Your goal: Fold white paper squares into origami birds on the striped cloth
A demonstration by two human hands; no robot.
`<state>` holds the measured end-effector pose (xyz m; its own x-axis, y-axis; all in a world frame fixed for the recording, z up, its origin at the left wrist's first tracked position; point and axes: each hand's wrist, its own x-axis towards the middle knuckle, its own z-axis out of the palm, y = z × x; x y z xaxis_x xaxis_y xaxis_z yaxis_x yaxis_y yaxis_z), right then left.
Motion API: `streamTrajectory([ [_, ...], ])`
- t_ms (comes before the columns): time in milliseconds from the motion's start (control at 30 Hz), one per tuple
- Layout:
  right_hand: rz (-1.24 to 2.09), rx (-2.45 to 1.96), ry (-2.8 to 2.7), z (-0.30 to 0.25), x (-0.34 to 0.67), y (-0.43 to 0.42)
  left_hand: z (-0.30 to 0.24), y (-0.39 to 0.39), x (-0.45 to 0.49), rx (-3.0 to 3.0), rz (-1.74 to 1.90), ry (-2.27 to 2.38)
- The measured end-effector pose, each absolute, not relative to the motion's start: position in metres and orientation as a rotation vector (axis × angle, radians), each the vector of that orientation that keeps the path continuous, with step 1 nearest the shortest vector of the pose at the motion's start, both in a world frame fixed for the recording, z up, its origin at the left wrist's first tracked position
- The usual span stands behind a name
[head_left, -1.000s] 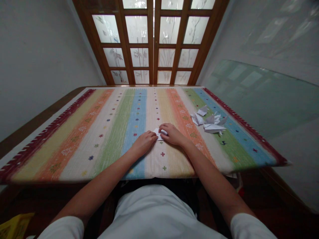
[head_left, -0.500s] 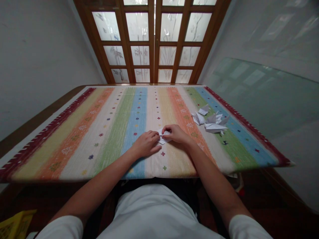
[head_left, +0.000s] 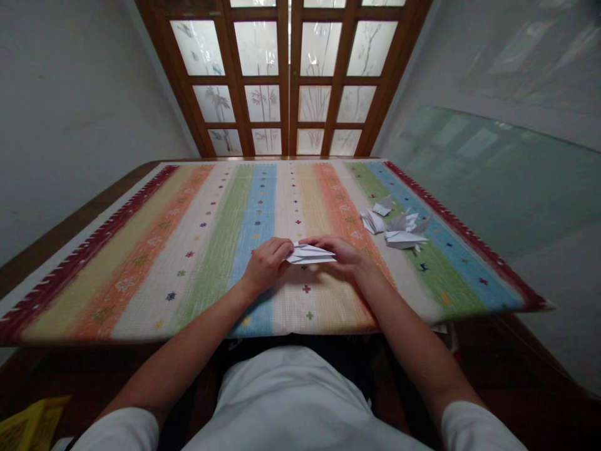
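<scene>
A folded piece of white paper (head_left: 312,254) is held between my two hands, just above the striped tablecloth (head_left: 197,275). My left hand (head_left: 269,260) pinches its left end, with the fingers curled. Behind the paper and at its right side, the fingers of my right hand (head_left: 340,252) hold it, partly hidden by it. Several layers of folds show along its near edge, narrowing to a point on the right. To the right lie several folded white paper figures (head_left: 404,238) in a loose group.
Wooden doors with glass panes (head_left: 312,100) stand beyond the table's far edge. A glass panel (head_left: 493,169) leans along the right wall. Down at the lower left is a yellow plastic crate (head_left: 35,423).
The paper has been lifted off the cloth and tilted up, its folded edge now facing me. My left hand has shifted slightly left, and my right hand's fingers have moved behind the paper.
</scene>
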<state>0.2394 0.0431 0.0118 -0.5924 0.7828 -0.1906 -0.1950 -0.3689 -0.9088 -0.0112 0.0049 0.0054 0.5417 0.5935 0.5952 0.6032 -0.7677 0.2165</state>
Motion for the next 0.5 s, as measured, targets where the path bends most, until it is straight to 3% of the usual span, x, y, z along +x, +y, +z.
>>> streamTrajectory([
  [100, 1.991, -0.769, -1.275, 0.006, 0.238, 0.044, 0.003, 0.006, -0.012, -2.743, -1.257, -1.138],
  [267, 1.91, -0.87, -1.434, 0.002, 0.238, 0.042, 0.008, 0.011, -0.009, -2.741, -1.572, -1.667],
  [500, 1.555, -0.836, -1.642, 0.0, 0.233, 0.039, 0.007, 0.019, -0.01, -2.915, -1.588, -2.071],
])
